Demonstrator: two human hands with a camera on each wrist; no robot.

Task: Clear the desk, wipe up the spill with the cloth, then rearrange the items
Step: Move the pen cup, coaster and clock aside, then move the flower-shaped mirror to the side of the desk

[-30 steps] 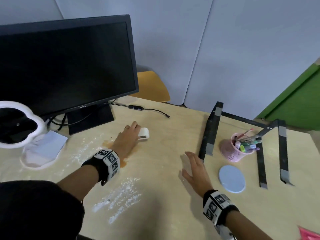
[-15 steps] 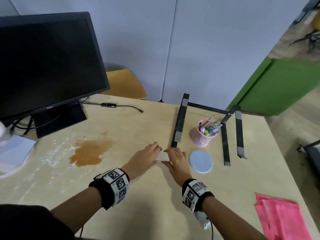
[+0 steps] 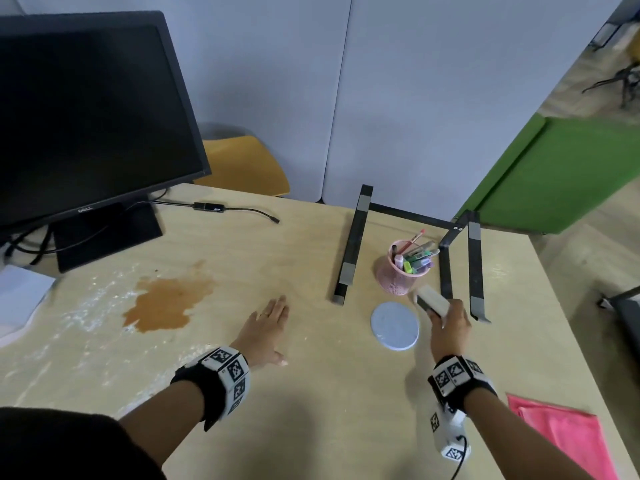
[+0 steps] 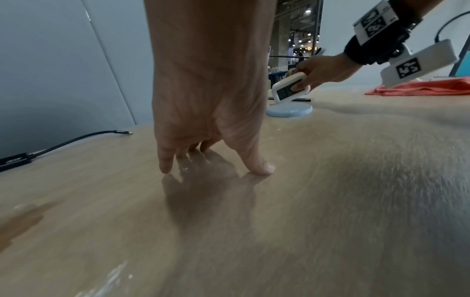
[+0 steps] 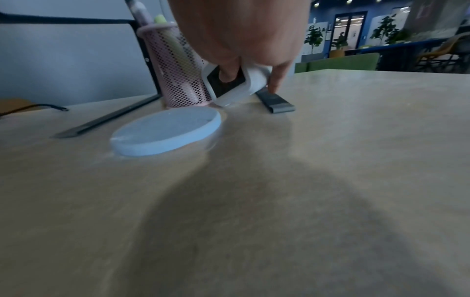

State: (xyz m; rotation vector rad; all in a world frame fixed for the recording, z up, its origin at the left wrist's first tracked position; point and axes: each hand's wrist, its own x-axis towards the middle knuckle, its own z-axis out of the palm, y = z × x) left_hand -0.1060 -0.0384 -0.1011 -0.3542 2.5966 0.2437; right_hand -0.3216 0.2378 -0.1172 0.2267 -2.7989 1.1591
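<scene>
My right hand (image 3: 446, 317) grips a small white clock with a dark screen (image 3: 433, 301) (image 4: 289, 88) (image 5: 232, 85), held tilted just above the desk between the pink mesh pen cup (image 3: 398, 275) (image 5: 178, 68) and the round blue coaster (image 3: 394, 325) (image 5: 165, 133). My left hand (image 3: 266, 322) (image 4: 213, 158) lies open with fingers spread, fingertips touching the bare desk to the right of the brown spill (image 3: 166, 299). The pink cloth (image 3: 568, 434) (image 4: 417, 88) lies at the desk's near right corner.
A black monitor (image 3: 90, 112) stands at the back left with cables behind it. A black laptop stand (image 3: 353, 244) frames the pen cup. White powder streaks (image 3: 86, 306) surround the spill. White paper (image 3: 20, 296) lies at the far left. A loose cable end (image 3: 242, 211) lies mid-desk.
The left hand carried the clock from the spill to the right hand and let go. The right hand now holds it further right by the pen cup; the left hand has drawn back.
</scene>
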